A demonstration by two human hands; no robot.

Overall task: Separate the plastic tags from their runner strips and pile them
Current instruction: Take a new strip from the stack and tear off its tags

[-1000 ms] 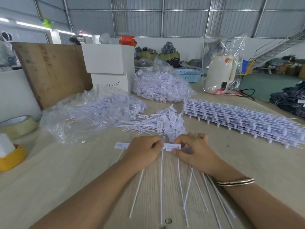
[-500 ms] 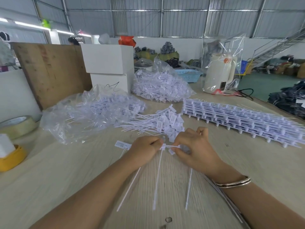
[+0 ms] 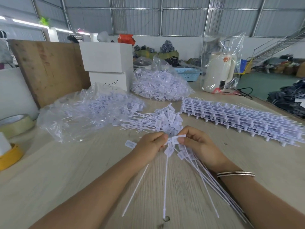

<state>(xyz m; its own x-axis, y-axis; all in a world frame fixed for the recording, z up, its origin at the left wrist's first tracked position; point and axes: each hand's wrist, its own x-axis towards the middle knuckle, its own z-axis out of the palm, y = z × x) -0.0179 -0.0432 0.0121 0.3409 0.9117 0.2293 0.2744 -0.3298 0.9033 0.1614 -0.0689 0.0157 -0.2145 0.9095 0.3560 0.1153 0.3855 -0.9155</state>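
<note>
My left hand [image 3: 151,144] and my right hand [image 3: 200,146] meet at the middle of the table, both pinching a strip of white plastic tags [image 3: 175,140] by the label ends. Long thin tails [image 3: 165,187] fan down from the strip toward me; those under my right wrist are bunched together. One label [image 3: 130,143] sticks out left of my left hand. Just beyond my fingers lies a pile of separated tags [image 3: 162,122]. A stack of unseparated runner strips [image 3: 239,120] stretches along the right side.
Two clear bags of tags, one at the left [image 3: 85,111] and one behind [image 3: 158,86]. White boxes [image 3: 107,63], a wooden board [image 3: 47,68], tape rolls [image 3: 15,123] at the left edge, a bagged kettle [image 3: 218,71] at the back right.
My hands have drawn together and lifted the strip slightly. The tails, spread evenly a second ago, have swung and bunched toward my right wrist.
</note>
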